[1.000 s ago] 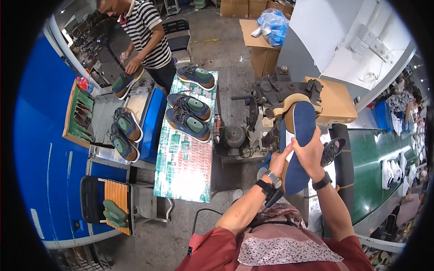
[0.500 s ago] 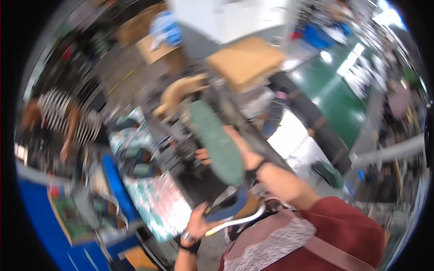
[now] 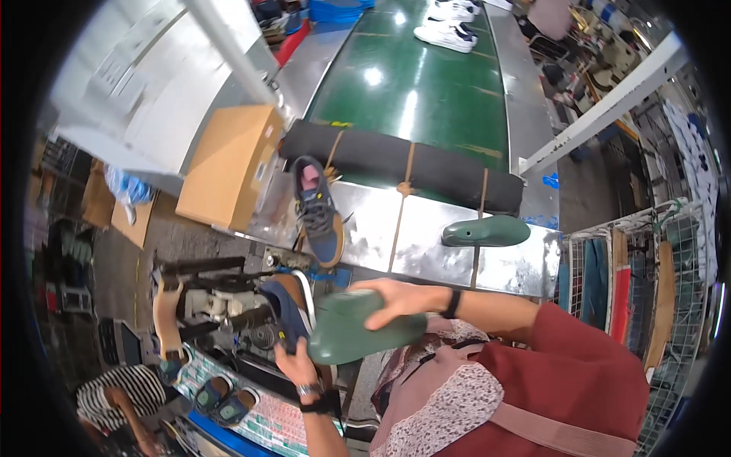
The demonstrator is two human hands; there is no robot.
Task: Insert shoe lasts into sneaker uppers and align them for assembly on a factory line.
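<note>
My right hand (image 3: pixel 400 299) is closed around a green shoe last (image 3: pixel 346 331), its thumb lying across the upper side. Beside the last, my left hand (image 3: pixel 295 367) grips a dark blue shoe (image 3: pixel 283 311) with a white sole edge. Part of that shoe is hidden behind the last. A second green last (image 3: pixel 487 231) lies on the metal ledge (image 3: pixel 365 221) ahead of me. To its left on the ledge sits a laced blue shoe (image 3: pixel 317 217) with a brown toe edge and pink lining.
Beyond a black roller (image 3: pixel 403 164) stretches a green conveyor belt (image 3: pixel 415 91) with white shoes (image 3: pixel 448 34). A cardboard box (image 3: pixel 228 164) stands at left. Blue shoes (image 3: pixel 226 400) rest on a patterned surface near a machine (image 3: pixel 221 305). A person in stripes (image 3: pixel 122 396) is lower left. Right is a wire rack (image 3: pixel 632 282).
The view has swung to the right, bringing the belt and ledge to the front. The last has turned from upright to lying sideways, close to the shoe in my left hand.
</note>
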